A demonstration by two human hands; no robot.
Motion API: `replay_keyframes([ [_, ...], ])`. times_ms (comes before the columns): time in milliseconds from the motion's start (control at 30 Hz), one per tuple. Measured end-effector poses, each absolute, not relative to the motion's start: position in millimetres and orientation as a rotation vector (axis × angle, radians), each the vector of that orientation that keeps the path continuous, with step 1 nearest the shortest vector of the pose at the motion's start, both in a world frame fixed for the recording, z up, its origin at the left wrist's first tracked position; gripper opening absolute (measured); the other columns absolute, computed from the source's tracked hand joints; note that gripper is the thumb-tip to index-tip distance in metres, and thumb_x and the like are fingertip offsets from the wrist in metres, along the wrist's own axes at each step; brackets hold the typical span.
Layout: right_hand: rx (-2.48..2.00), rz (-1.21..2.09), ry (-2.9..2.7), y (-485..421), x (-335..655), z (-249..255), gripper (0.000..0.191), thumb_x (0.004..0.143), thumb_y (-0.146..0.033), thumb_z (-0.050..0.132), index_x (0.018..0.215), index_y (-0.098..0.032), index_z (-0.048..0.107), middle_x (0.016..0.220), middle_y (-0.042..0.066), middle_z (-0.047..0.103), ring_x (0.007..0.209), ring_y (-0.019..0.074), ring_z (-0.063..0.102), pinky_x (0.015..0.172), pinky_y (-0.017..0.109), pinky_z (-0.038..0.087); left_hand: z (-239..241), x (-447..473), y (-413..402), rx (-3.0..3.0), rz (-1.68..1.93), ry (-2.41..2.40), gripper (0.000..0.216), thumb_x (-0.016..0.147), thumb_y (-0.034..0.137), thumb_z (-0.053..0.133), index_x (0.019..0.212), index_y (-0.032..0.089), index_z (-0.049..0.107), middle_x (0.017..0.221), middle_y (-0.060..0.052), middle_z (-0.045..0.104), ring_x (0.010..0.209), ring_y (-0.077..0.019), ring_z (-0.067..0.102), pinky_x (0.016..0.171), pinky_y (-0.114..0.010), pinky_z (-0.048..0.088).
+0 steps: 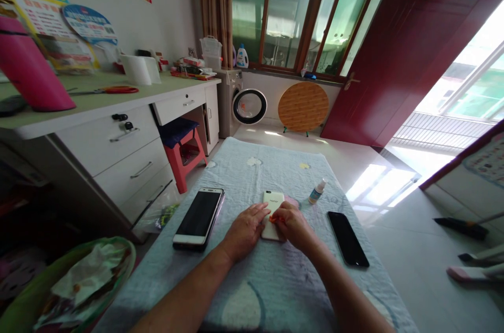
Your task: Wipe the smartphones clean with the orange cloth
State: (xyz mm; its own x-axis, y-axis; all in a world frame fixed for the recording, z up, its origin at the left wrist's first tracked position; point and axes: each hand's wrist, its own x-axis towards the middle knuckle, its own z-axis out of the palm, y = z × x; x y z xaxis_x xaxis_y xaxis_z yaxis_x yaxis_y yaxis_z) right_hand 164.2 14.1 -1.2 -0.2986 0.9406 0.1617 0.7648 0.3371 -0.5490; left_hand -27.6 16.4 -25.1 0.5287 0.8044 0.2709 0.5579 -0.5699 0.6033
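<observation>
A white phone (pixel 272 204) lies back side up in the middle of the pale blue cloth (pixel 275 280) covering the table. My left hand (pixel 244 229) rests flat on the phone's left edge, fingers stretched out. My right hand (pixel 293 225) is closed in a pinch on a small orange thing (pixel 275 219) pressed against the phone's back. A white-framed phone (pixel 199 216) lies screen up to the left. A black phone (pixel 348 238) lies to the right. A small spray bottle (pixel 317 191) stands behind my right hand.
A white desk with drawers (pixel 118 138) runs along the left, a red stool (pixel 185 157) under it. A green bin with waste paper (pixel 71 291) sits at lower left. A washing machine (pixel 242 104) and a round folded table (pixel 303 107) stand by the far wall.
</observation>
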Motion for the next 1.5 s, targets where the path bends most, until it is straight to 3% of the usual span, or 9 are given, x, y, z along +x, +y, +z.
replay_keyframes([
  [267, -1.350, 0.659, -2.261, -21, 157, 7, 0.025, 0.081, -0.004, 0.055, 0.082, -0.021, 0.073, 0.090, 0.003, 0.061, 0.087, 0.0146, 0.057, 0.081, 0.024, 0.042, -20, -24, 23, 2.297, 0.638, 1.109, 0.034, 0.091, 0.016, 0.046, 0.116, 0.020, 0.069, 0.132, -0.006, 0.061, 0.124, -0.0204, 0.054, 0.110, -0.037, 0.036],
  [600, -1.429, 0.438, -2.362, -25, 127, 2, 0.018, 0.086, -0.007, 0.054, 0.088, -0.018, 0.068, 0.099, 0.006, 0.063, 0.093, 0.0177, 0.053, 0.084, 0.028, 0.041, -15, -26, 22, 2.225, 0.662, 1.020, 0.030, 0.088, 0.022, 0.052, 0.111, 0.024, 0.072, 0.132, -0.004, 0.061, 0.125, -0.0224, 0.052, 0.111, -0.037, 0.034],
  [733, -1.468, 0.387, -2.357, -27, 127, -1, 0.021, 0.086, -0.006, 0.051, 0.091, -0.020, 0.067, 0.097, 0.005, 0.062, 0.090, 0.0169, 0.053, 0.082, 0.027, 0.041, -18, -28, 24, 2.230, 0.637, 1.012, 0.031, 0.090, 0.024, 0.053, 0.116, 0.024, 0.069, 0.135, -0.004, 0.059, 0.127, -0.0213, 0.051, 0.110, -0.037, 0.034],
  [967, -1.629, 0.440, -2.343, -37, 159, 11, 0.022, 0.080, -0.003, 0.051, 0.079, -0.019, 0.067, 0.087, 0.004, 0.057, 0.082, 0.0157, 0.051, 0.073, 0.024, 0.039, -35, -29, 30, 2.257, 0.682, 1.036, 0.029, 0.091, 0.024, 0.055, 0.117, 0.024, 0.069, 0.135, -0.004, 0.059, 0.125, -0.0202, 0.053, 0.110, -0.035, 0.036],
  [1500, -1.464, 0.280, -2.468, -27, 139, -4, 0.016, 0.087, -0.009, 0.053, 0.089, -0.018, 0.065, 0.095, 0.006, 0.061, 0.089, 0.0181, 0.052, 0.078, 0.027, 0.042, -24, -28, 28, 2.237, 0.650, 1.037, 0.030, 0.090, 0.024, 0.055, 0.116, 0.025, 0.069, 0.134, -0.003, 0.059, 0.125, -0.0203, 0.053, 0.110, -0.036, 0.036],
])
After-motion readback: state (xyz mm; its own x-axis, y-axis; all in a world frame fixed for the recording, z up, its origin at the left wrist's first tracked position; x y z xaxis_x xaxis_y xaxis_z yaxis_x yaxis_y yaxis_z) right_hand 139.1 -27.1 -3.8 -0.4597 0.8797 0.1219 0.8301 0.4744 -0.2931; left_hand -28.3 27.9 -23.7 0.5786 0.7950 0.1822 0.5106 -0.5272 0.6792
